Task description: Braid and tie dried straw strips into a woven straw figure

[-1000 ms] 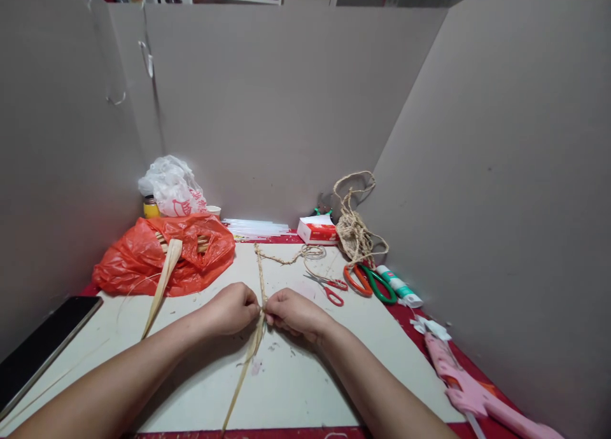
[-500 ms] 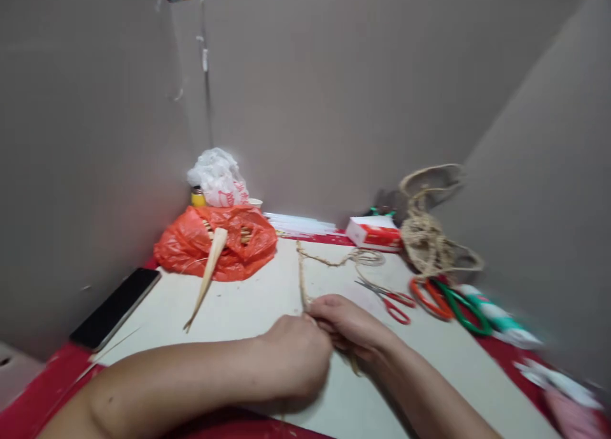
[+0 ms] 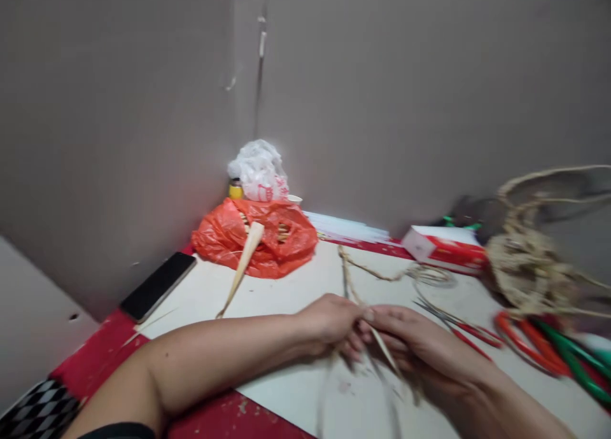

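Note:
My left hand [image 3: 329,324] and my right hand [image 3: 413,340] meet over the white board [image 3: 286,292], fingers pinched together on a thin dried straw strip [image 3: 384,350]. A braided straw cord [image 3: 346,277] runs from my fingers away toward the back of the board. The strands below my hands are smeared by motion. A loose dried leaf strip [image 3: 241,267] lies to the left, its top end resting on an orange plastic bag [image 3: 258,238].
A black phone [image 3: 157,286] lies at the board's left edge. Behind the orange bag stand a white plastic bag [image 3: 260,172] and a yellow jar [image 3: 235,189]. At the right are a red-and-white box [image 3: 443,248], a twine bundle [image 3: 529,267], small red scissors [image 3: 458,327], and orange and green scissors [image 3: 548,353]. Grey cardboard walls enclose the desk.
The view has swung left, so everything on the desk shifted right. My hands stay pinched together on the straw and have worked it, with the strands now blurred.

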A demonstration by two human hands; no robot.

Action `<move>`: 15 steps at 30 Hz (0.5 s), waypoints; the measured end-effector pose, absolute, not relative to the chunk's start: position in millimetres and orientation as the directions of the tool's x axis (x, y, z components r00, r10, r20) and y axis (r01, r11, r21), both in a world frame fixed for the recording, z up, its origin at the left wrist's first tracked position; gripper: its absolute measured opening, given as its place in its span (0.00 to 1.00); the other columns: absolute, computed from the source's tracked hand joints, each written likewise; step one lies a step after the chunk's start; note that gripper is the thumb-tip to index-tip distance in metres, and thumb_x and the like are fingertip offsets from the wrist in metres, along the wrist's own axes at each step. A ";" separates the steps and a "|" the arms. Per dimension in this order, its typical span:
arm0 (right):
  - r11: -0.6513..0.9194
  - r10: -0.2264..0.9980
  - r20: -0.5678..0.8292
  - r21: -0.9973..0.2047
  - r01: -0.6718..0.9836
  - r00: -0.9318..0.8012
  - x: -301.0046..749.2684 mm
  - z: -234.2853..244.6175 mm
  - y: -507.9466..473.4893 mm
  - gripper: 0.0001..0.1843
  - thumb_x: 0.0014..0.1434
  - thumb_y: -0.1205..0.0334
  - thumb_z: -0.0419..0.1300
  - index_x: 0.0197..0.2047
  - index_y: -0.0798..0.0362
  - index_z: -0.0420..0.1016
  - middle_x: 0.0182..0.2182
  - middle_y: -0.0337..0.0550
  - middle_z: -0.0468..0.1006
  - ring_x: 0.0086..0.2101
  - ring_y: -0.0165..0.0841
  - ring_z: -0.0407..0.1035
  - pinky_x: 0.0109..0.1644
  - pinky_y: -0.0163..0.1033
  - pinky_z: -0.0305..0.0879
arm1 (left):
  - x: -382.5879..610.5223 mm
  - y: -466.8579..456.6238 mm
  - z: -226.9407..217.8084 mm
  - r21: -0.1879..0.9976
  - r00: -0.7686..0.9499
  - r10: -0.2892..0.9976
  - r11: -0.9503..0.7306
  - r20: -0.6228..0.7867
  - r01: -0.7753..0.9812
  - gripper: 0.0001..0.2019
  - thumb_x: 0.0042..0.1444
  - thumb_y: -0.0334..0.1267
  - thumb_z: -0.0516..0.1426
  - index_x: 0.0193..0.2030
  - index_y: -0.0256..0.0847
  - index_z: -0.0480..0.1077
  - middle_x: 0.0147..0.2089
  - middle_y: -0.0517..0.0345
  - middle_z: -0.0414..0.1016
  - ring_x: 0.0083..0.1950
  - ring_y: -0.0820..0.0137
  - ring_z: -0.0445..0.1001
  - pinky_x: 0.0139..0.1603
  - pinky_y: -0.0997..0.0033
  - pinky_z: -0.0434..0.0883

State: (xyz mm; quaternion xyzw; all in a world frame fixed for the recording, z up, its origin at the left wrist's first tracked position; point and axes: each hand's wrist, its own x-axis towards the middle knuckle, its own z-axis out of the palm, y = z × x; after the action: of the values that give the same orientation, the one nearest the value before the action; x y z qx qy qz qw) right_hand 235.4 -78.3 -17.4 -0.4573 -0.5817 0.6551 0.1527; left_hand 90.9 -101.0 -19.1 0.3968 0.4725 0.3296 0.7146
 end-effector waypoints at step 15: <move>-0.232 0.635 -0.374 -0.927 0.296 -0.676 242.9 -4.8 -76.5 0.14 0.52 0.54 0.59 0.30 0.59 0.70 0.11 0.27 0.53 0.13 0.20 0.40 0.16 0.31 0.34 | 76.0 -99.8 -17.4 0.916 0.376 0.850 0.401 -0.370 -0.006 0.08 0.44 0.38 0.54 0.23 0.34 0.68 0.16 0.66 0.61 0.13 0.84 0.43 0.14 0.76 0.39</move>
State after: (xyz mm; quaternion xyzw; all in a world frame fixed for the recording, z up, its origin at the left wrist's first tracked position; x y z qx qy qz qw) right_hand 242.9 -76.5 -4.8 -0.3832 -0.6074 0.6848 0.1238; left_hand 76.0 -99.8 -17.4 0.4524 0.4660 0.3077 0.6953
